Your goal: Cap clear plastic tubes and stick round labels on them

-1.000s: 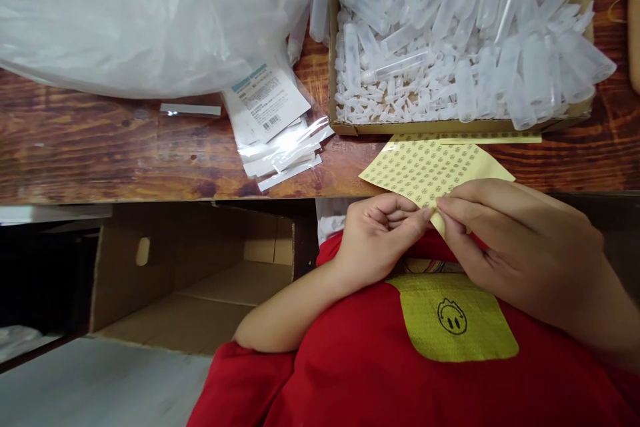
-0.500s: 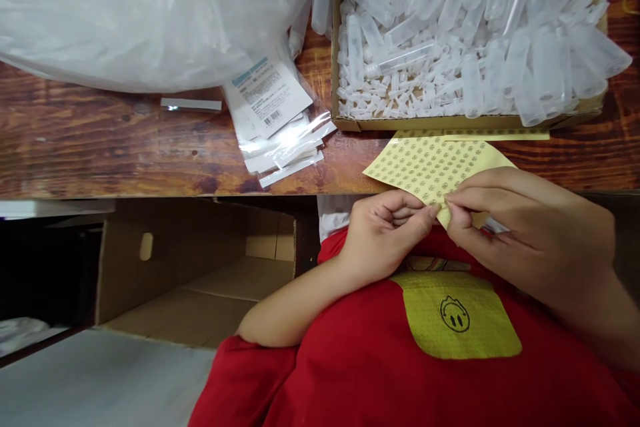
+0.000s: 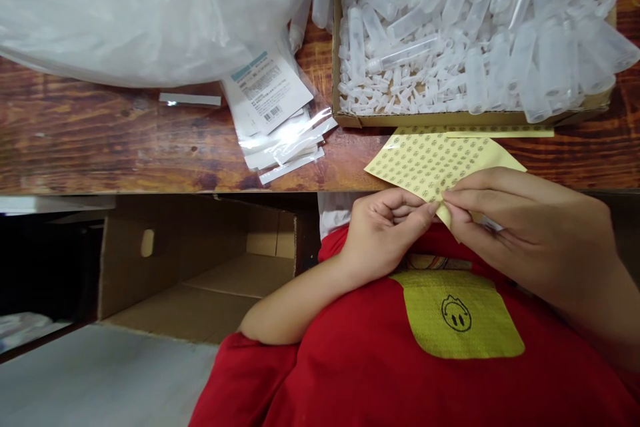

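Observation:
A yellow sticker sheet [image 3: 425, 160] printed with rows of small round dark marks slants over the table's front edge. Its near corner is pinched by my left hand [image 3: 390, 230], thumb on top and the other fingers curled beneath. My right hand [image 3: 530, 233] has thumb and forefinger pressed together at the same corner, just beside the left thumb. Whether a single sticker sits between the right fingertips is too small to tell. Another yellow strip [image 3: 500, 132] with like marks lies behind the sheet, along the carton tray.
A shallow carton tray [image 3: 360, 121] holds translucent plastic tubes [image 3: 520, 53] and many small white tips [image 3: 390, 90]. Labelled clear packets [image 3: 270, 97] lie left of it, by a large plastic bag [image 3: 140, 13]. An open cardboard box [image 3: 200, 273] stands below the table [image 3: 100, 140].
The view has shifted slightly. My right fingertips have moved a little left and up at the sheet's corner, and more of the corner shows below them. My left hand keeps its pinch.

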`<state>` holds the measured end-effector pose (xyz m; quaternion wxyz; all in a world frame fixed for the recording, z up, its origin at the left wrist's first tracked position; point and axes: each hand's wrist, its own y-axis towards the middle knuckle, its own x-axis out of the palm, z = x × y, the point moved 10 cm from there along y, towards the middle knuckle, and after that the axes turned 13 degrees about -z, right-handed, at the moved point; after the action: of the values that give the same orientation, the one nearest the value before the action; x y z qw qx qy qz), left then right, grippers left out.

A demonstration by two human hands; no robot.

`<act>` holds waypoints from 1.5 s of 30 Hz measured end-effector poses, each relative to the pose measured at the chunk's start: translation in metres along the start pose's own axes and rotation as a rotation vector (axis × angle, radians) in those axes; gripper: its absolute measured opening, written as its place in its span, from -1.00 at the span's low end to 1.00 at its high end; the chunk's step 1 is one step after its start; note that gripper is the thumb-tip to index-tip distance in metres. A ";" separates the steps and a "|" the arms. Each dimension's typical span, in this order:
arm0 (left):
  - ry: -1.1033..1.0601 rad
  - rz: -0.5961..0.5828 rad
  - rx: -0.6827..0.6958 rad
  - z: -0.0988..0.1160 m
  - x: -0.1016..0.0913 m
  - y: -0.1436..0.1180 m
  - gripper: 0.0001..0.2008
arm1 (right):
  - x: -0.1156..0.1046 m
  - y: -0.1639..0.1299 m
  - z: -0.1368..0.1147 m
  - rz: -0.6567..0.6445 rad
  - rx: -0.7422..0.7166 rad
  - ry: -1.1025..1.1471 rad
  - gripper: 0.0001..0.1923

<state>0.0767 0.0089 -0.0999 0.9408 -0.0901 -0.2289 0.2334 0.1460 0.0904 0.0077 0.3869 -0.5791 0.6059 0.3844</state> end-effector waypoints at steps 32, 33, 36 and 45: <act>1.684 0.043 0.192 0.189 -0.089 0.054 -0.66 | 0.013 0.026 0.044 0.274 -0.049 0.407 -0.87; 1.772 -0.059 0.180 0.186 -0.085 0.070 -0.58 | 0.012 0.025 0.044 0.279 -0.052 0.413 -0.87; 1.887 -0.141 0.168 0.184 -0.081 0.109 -0.47 | 0.012 0.024 0.045 0.296 -0.067 0.434 -0.88; 2.014 0.163 0.168 0.223 -0.113 0.143 -0.29 | 0.008 0.022 0.041 0.311 -0.111 0.446 -0.86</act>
<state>-0.1745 0.0935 0.0130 0.6808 -0.1940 0.6946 0.1277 0.1249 0.1253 -0.0159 0.1480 -0.5697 0.7358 0.3348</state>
